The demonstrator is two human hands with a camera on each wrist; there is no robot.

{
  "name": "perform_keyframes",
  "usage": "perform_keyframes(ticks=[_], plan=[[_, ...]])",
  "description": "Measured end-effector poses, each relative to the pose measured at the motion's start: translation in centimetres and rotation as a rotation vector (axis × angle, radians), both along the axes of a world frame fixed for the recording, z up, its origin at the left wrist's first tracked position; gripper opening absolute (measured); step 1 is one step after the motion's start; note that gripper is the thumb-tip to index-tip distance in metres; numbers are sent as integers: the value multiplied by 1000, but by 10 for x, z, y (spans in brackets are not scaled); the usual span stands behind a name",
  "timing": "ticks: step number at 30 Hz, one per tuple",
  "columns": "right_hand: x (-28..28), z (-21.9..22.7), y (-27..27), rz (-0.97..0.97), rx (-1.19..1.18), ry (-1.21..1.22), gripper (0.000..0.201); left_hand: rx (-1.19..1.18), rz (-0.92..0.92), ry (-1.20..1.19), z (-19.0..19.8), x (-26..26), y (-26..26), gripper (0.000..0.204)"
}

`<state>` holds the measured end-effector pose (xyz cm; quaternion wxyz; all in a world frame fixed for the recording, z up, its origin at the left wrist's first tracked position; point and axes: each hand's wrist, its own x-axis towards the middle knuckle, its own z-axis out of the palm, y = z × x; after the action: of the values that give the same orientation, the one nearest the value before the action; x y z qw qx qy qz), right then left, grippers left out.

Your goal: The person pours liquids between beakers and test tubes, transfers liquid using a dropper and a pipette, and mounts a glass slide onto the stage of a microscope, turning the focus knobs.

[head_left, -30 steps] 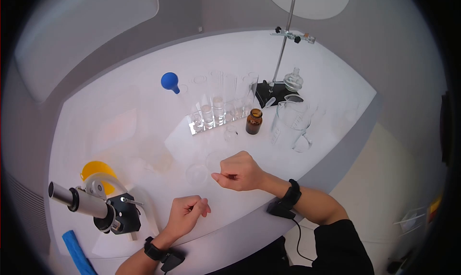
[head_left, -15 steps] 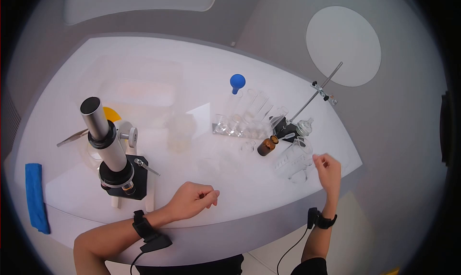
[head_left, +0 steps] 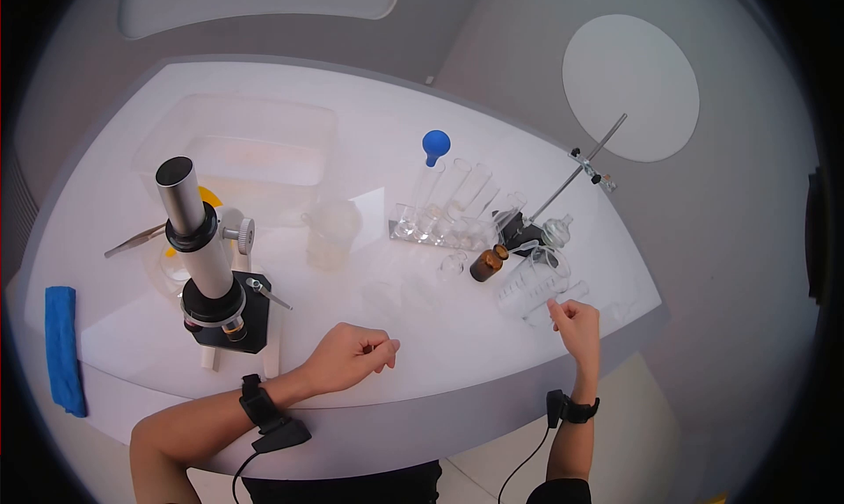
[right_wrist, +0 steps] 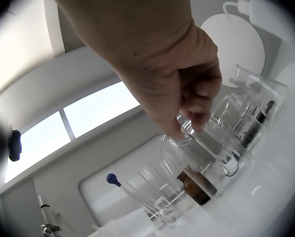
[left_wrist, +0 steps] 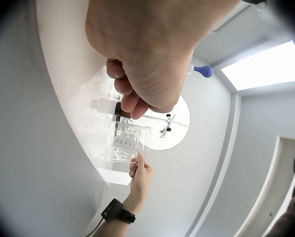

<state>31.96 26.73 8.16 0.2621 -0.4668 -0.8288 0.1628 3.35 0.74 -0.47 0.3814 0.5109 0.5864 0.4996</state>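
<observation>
My right hand (head_left: pixel 578 330) is at the right side of the table, thumb and fingertips pinching clear glass at a graduated glass beaker (left_wrist: pixel 130 138). In the right wrist view, the curled fingers of the right hand (right_wrist: pixel 187 74) meet a rod-like glass part, which looks like the beaker's handle. Just left of the beaker stands a brown glass bottle (head_left: pixel 486 265), its mouth uncovered. My left hand (head_left: pixel 347 359) is near the front edge of the table, fingers loosely curled with nothing visible in them. The same left hand (left_wrist: pixel 137 54) covers much of the left wrist view.
Behind the bottle, a rack (head_left: pixel 440 238) holds several test tubes, beside a blue rubber bulb (head_left: pixel 436 143). A metal stand (head_left: pixel 576 170) rises at the right. On the left are a microscope (head_left: pixel 207 266), a blue cloth (head_left: pixel 63 350) and a clear plastic tub (head_left: pixel 237 108).
My right hand has swung from the middle to the right side, then slightly left against the beaker. The head view has turned toward the right. My left hand has stayed near the front edge.
</observation>
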Motion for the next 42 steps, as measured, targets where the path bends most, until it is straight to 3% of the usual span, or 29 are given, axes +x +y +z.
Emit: perform_keyframes(ticks=[20, 24, 26, 30, 32, 36, 42], plan=[[-35, -6, 49, -34, 170, -28, 43, -4, -4, 7, 2, 1, 0, 37], [-14, 16, 55, -120, 204, 102, 39, -11, 1, -2, 3, 1, 1, 38], [9, 23, 68, -184, 348, 187, 34, -13, 3, -4, 2, 1, 1, 38], [39, 20, 82, -182, 388, 190, 37, 2, 20, -5, 0, 2, 1, 37], [47, 9, 88, -73, 416, 7, 42, 4, 15, -15, -1, 2, 1, 37], [50, -6, 89, -22, 240, -5, 44, 5, 18, -29, 0, 2, 1, 36], [50, -9, 81, 5, 187, 30, 35, 11, 24, -24, 2, 2, 1, 37]])
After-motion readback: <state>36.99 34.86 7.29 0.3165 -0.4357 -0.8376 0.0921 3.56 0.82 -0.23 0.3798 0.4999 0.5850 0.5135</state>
